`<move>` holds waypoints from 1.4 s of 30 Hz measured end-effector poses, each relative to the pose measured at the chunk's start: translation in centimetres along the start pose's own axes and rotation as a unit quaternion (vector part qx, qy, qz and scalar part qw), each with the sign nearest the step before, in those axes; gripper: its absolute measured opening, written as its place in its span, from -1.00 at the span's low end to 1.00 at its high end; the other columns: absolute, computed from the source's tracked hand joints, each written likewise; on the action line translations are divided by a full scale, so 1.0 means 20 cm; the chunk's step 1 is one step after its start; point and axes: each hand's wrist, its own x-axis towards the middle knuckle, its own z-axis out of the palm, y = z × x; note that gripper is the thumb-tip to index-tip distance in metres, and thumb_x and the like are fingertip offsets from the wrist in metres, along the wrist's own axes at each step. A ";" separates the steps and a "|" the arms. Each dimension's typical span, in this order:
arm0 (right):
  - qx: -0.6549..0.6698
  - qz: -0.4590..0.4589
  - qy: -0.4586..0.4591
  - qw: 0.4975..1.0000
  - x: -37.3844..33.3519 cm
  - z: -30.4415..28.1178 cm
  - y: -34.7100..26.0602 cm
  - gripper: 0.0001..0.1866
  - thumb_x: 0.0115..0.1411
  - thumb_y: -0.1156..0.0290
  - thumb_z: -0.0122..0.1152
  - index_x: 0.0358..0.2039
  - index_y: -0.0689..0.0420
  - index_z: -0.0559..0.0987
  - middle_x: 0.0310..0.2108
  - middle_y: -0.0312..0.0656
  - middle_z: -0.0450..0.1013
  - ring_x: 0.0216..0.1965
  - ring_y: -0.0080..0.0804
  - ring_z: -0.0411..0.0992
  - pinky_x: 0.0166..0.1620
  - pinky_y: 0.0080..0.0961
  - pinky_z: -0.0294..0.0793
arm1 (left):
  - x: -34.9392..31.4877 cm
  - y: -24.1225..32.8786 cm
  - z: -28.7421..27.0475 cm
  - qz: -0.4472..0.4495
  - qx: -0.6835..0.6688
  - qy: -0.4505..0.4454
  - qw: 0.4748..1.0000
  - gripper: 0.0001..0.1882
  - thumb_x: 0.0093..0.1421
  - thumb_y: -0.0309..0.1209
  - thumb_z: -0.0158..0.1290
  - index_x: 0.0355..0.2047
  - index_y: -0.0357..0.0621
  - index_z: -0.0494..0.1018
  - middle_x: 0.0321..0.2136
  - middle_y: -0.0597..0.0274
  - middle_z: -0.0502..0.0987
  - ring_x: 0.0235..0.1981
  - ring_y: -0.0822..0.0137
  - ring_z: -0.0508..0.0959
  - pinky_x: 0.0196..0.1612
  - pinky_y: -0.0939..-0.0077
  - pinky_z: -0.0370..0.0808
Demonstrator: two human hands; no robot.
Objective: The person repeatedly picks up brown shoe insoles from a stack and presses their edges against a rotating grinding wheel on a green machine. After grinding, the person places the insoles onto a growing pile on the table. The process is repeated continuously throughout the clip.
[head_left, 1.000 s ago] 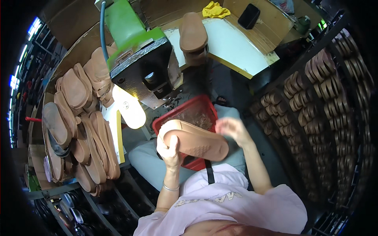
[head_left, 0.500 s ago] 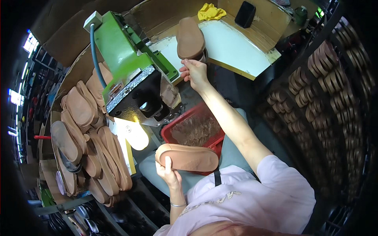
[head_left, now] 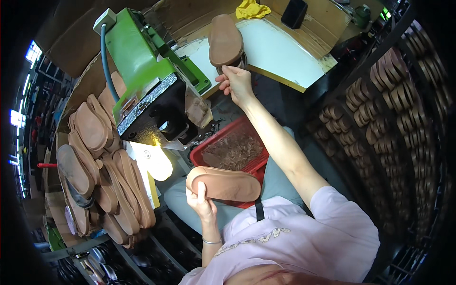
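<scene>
The left hand (head_left: 203,207) is gripping a tan sole (head_left: 230,185); the right hand (head_left: 237,85) is touching a brown sole (head_left: 225,40), its pinch unclear. Lettering (head_left: 259,239) is crossing the shirt (head_left: 323,242).

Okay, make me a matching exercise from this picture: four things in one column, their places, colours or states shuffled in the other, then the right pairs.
Things:
1. Left hand
2. Right hand
3. Basket
4. Crumpled cloth

Descriptions:
A. At the near end of the upper sole
B. Yellow
C. Holding the lower sole
D. Red, with scraps inside

Pairs: 1-C, 2-A, 3-D, 4-B
</scene>
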 end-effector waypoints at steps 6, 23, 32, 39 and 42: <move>0.011 -0.010 0.036 0.999 0.06 0.03 0.02 -0.81 0.19 0.41 0.18 -0.33 0.32 0.53 -0.55 -0.13 0.49 -0.74 -0.62 0.36 -0.77 -0.74 0.24 | -0.02 0.01 0.03 -0.006 0.003 0.003 1.000 -0.65 0.13 -0.56 0.12 -0.06 -0.30 0.34 -0.18 0.12 0.50 -0.19 0.32 0.54 -0.06 0.44 0.48; -0.005 0.000 0.070 0.998 0.08 0.03 -0.01 -0.87 0.12 0.46 0.22 -0.41 0.28 0.54 -0.61 -0.19 0.46 -0.76 -0.65 0.32 -0.78 -0.75 0.18 | -0.01 0.01 -0.01 0.000 0.005 0.006 1.000 -0.68 0.16 -0.55 0.09 -0.07 -0.29 0.36 -0.19 0.14 0.51 -0.19 0.36 0.54 -0.07 0.48 0.48; -0.061 0.048 0.010 0.997 -0.01 -0.08 -0.03 -0.88 0.08 0.45 0.19 -0.51 0.24 0.53 -0.67 -0.23 0.42 -0.77 -0.62 0.31 -0.79 -0.72 0.15 | -0.03 0.00 -0.02 0.000 0.010 0.006 1.000 -0.70 0.19 -0.51 0.08 -0.07 -0.27 0.36 -0.19 0.18 0.51 -0.19 0.39 0.53 -0.09 0.52 0.48; -0.310 0.133 -0.204 0.919 -0.46 -0.43 0.13 -0.79 0.22 0.36 0.15 -0.50 0.19 0.54 -0.56 -0.25 0.51 -0.55 -0.58 0.46 -0.50 -0.64 0.46 | 0.02 -0.02 0.04 0.011 -0.013 -0.009 1.000 -0.65 0.17 -0.56 0.09 -0.04 -0.29 0.31 -0.14 0.13 0.47 -0.14 0.33 0.51 -0.02 0.44 0.45; -0.286 0.182 -0.340 0.877 -0.73 -0.67 0.22 -0.67 0.06 0.36 0.37 -0.18 0.18 0.52 -0.28 -0.27 0.52 -0.22 -0.54 0.48 -0.12 -0.54 0.48 | 0.06 -0.04 0.09 0.010 -0.031 -0.017 0.999 -0.62 0.17 -0.56 0.09 -0.01 -0.27 0.28 -0.13 0.13 0.45 -0.12 0.31 0.49 0.01 0.39 0.44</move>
